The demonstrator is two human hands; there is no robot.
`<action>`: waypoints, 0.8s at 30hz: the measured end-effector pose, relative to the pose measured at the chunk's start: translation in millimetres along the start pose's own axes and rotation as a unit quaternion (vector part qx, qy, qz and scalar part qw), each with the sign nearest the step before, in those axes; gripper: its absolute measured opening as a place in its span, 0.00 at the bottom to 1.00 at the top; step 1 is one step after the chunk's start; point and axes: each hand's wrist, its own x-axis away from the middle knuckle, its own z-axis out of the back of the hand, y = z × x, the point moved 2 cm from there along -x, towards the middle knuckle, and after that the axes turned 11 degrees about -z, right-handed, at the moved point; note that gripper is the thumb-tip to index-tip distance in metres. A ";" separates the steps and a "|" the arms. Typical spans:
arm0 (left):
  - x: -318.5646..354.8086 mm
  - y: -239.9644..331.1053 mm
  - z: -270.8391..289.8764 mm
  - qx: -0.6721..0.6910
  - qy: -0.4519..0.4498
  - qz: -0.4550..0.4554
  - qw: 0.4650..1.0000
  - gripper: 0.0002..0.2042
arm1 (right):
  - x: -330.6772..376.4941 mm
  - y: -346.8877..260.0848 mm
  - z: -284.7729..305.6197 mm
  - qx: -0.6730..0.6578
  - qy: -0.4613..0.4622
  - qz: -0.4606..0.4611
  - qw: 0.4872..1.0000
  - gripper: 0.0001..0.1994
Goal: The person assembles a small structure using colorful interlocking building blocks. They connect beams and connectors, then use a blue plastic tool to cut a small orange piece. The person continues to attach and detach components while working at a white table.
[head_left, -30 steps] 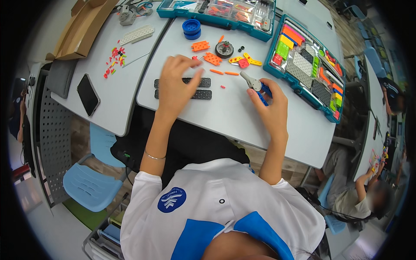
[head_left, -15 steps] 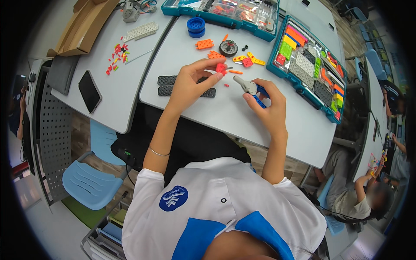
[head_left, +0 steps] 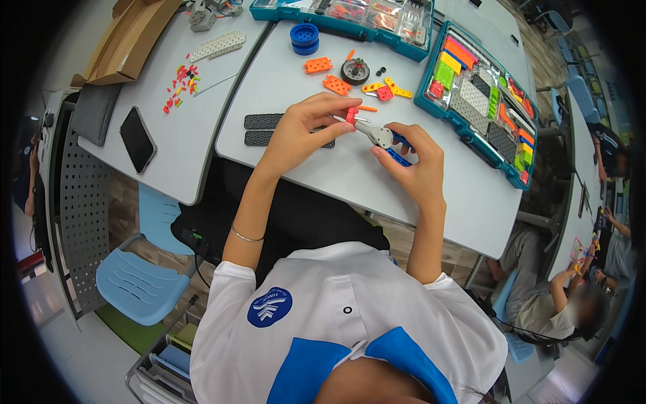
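My left hand (head_left: 301,129) pinches a small red plastic connector (head_left: 352,114) with a thin grey pin sticking out to its right. In my right hand (head_left: 418,161) is a plier-like tool (head_left: 382,137) with a light grey nose and blue handles. Its tip meets the connector at my left fingertips; whether the jaws grip it I cannot tell. Below my left hand lie two dark perforated plates (head_left: 261,121), partly covered by that hand. Just beyond are orange perforated blocks (head_left: 336,85), a dark wheel (head_left: 354,71) and yellow beams (head_left: 398,89) with a red block (head_left: 384,93).
Teal cases of building parts stand at the back (head_left: 410,50) and at the right (head_left: 471,145). A blue wheel hub (head_left: 305,39) sits at the back left. The left table holds a phone (head_left: 138,140), scattered small pegs (head_left: 180,87) and a cardboard box (head_left: 128,44).
The tool in my right hand has moved left and its nose now meets the red connector. My left hand has shifted slightly right with the connector.
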 end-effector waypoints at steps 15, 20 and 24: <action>6.0 -2.9 12.6 -0.082 0.026 -0.010 0.996 0.15 | 4.9 4.8 1.7 -0.047 -0.051 -0.064 0.996 0.20; 6.2 10.4 59.6 -0.085 0.102 -0.045 0.990 0.16 | 6.6 20.1 13.2 0.005 -0.017 -0.142 0.990 0.19; 8.6 5.0 47.0 -0.081 0.101 -0.024 0.991 0.17 | 1.4 16.7 3.3 0.053 0.012 -0.075 0.996 0.20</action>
